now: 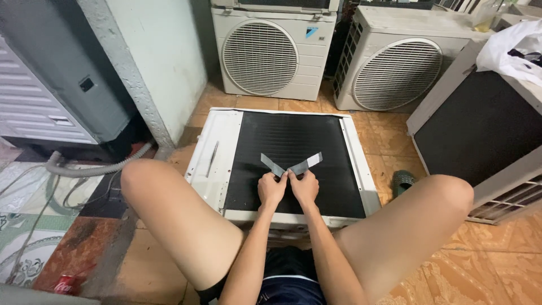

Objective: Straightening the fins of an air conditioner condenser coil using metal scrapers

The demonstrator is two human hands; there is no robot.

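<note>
Centrally, frame middle: white air-conditioner unit (217, 152) lay flat on orange tiled floor (451, 265), black finned coil face (293, 141) up. Left hand (272, 190) and right hand (305, 187) side by side on the coil, knuckles nearly touching. Left pinched shut on one grey metal strip (272, 164), angled to upper left; right pinched shut on second grey strip (307, 163), angled to upper right. Strips met at the fingertips, V-shape, lying on or just above the fins — couldn't tell which. Bare knees either side of the unit, lower left and lower right. Upper centre: upright outdoor unit with round fan grille (259, 56); second one (398, 73) tilted beside it, upper right. Right edge: another casing with dark panel (480, 130), white cloth (516, 48) on top. Green sandal (403, 182) between flat unit and that casing. Left: grey corrugated hose (84, 168) on floor, red drink can (65, 284) bottom left.
</note>
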